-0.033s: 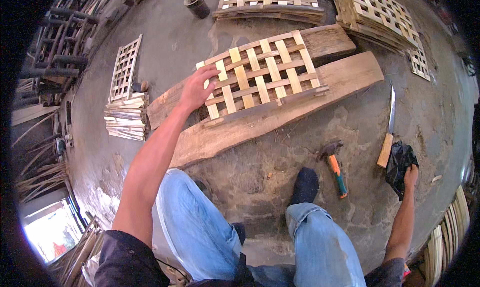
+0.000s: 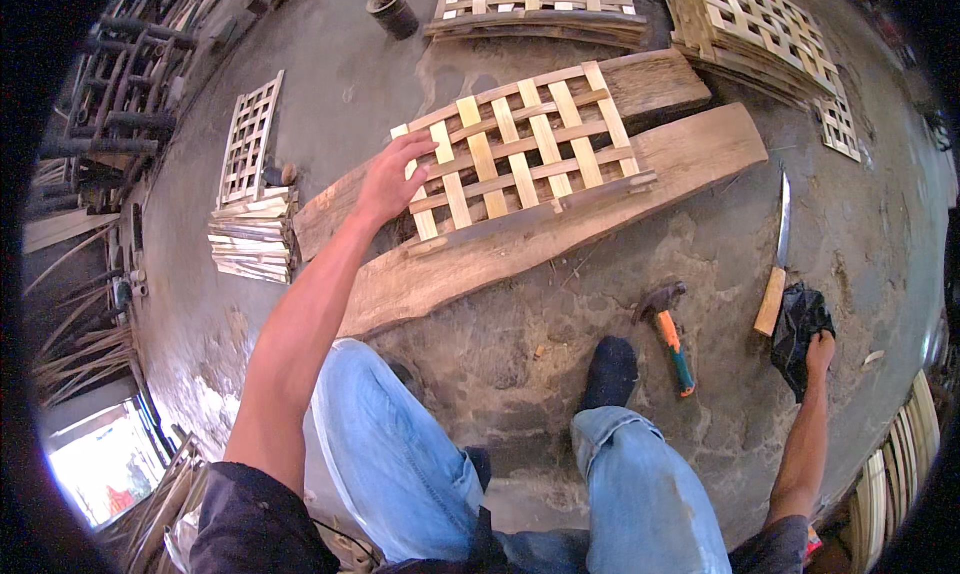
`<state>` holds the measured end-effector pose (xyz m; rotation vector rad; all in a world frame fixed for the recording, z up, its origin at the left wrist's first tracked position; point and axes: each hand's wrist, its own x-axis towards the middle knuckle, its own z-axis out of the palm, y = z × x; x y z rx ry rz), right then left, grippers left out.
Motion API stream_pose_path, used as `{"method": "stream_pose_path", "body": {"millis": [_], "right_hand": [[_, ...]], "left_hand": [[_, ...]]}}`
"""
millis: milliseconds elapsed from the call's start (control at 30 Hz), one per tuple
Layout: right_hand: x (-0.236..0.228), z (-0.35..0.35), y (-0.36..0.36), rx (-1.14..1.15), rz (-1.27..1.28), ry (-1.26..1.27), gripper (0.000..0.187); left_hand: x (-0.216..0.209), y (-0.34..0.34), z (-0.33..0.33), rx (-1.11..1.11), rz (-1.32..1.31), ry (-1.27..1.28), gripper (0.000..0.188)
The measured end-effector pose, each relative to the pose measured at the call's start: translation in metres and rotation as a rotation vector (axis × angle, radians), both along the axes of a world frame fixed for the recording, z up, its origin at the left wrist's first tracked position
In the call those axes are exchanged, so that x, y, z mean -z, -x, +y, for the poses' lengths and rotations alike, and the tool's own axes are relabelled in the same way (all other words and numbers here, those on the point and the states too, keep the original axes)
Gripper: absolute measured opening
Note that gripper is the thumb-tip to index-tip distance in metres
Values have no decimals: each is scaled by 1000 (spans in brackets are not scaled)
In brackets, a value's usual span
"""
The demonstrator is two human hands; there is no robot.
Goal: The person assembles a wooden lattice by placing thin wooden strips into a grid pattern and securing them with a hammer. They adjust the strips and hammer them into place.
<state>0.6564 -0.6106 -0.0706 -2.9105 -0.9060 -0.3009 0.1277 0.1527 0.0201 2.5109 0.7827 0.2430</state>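
Observation:
A woven lattice panel of pale wooden strips [image 2: 520,147] lies tilted across two thick planks, the nearer one [image 2: 560,236] showing along its front. My left hand [image 2: 392,177] rests at the panel's left end, fingers and thumb apart, the fingertips over the strips. Far to the right, my right hand [image 2: 821,350] is closed at the edge of a crumpled black plastic bag [image 2: 797,334]; some of its fingers are hidden. Beside the bag lies a knife with a wooden handle [image 2: 771,301]. A claw hammer with an orange and green handle [image 2: 674,349] is on the floor between my foot and the knife.
Stacked lattice panels stand at the back [image 2: 540,4] and back right [image 2: 755,34]. A dark cup-shaped container [image 2: 392,14] stands behind. At left, one panel [image 2: 250,139] leans by piled strips [image 2: 250,242]. My sock-covered foot [image 2: 610,374] is near the hammer. Curved strips [image 2: 900,454] lie lower right.

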Motion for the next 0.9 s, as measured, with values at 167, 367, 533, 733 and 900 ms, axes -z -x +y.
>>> {"method": "stream_pose_path", "body": {"millis": [167, 367, 533, 733, 900], "right_hand": [[39, -32, -5, 186, 259, -230, 26], [63, -36, -4, 123, 168, 241, 19], [66, -28, -7, 143, -63, 335, 15], [62, -14, -4, 315, -20, 346, 12], [37, -8, 3, 245, 25, 254, 16]], "left_hand": [[15, 1, 2, -37, -38, 27, 37], [19, -2, -4, -57, -6, 4, 35], [19, -15, -15, -39, -63, 18, 33], [8, -31, -20, 8, -78, 9, 32], [6, -67, -41, 88, -165, 79, 30]]}}
